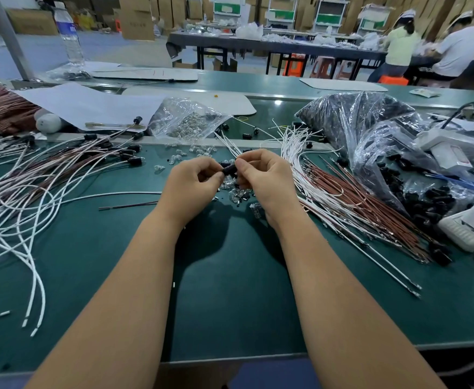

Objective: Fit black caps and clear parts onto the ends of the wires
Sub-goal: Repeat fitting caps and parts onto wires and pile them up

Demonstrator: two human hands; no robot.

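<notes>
My left hand (pixel 193 183) and my right hand (pixel 264 178) meet over the middle of the green table (pixel 230 290). Between their fingertips they pinch a small black cap (pixel 229 169). White wires (pixel 230 146) run up and away from my right hand's fingers. Loose clear parts (pixel 236 192) lie scattered under and beyond both hands. What sits inside the cap is hidden by my fingers.
Finished wires with black caps (pixel 61 167) spread at the left. A pile of white and brown wires (pixel 342 197) lies at the right. A bag of clear parts (pixel 188 122) sits behind, bags of black caps (pixel 384 141) at the right. Two people work at a far table.
</notes>
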